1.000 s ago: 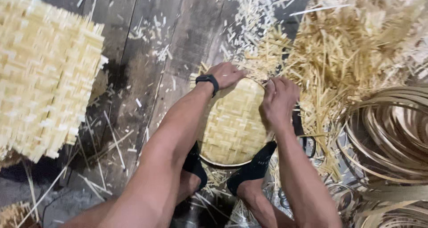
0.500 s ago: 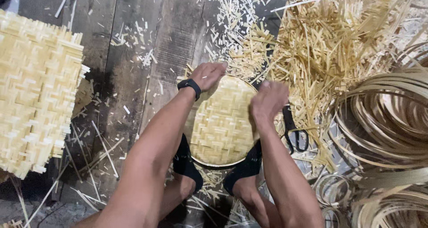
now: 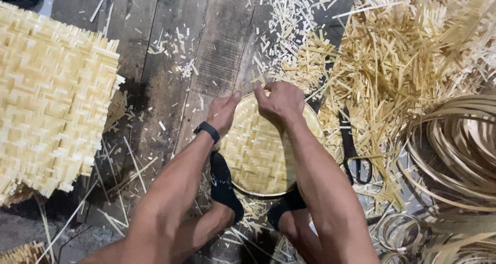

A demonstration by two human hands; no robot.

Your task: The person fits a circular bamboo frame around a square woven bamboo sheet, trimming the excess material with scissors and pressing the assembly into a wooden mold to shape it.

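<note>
Two bare hands work at the far rim of a round woven bamboo basket (image 3: 261,153) that lies on the plank floor (image 3: 206,42), held in place between the person's dark-socked feet (image 3: 225,184). The left hand (image 3: 223,113), with a black watch (image 3: 207,131) on its wrist, rests on the rim at the basket's far left, fingers curled over the edge in a narrow grip. The right hand (image 3: 280,101) is closed over the rim at the very top, knuckles up; its grip looks pinched on the rim or on a strip there, but the fingertips are hidden, so I cannot tell just what they hold.

A large flat woven mat (image 3: 51,104) with ragged strip ends lies toward the floor's left edge, well apart from the basket. A heap of loose bamboo strips (image 3: 408,52) fills the far right corner and spills down beside the basket. Black scissors (image 3: 354,150) lie just to the right of the basket, partly under strips. Coils of bent bamboo hoops (image 3: 454,150) sit at the right edge. Short offcuts (image 3: 175,52) are scattered over the planks.

As a judgement: the cut ends at the rim are stiff and sharp, so bare fingers pressing there could take a splinter. Pulling hard could snap a strip or loosen the weave, and the basket could slip from between the feet if the hands push unevenly.
</note>
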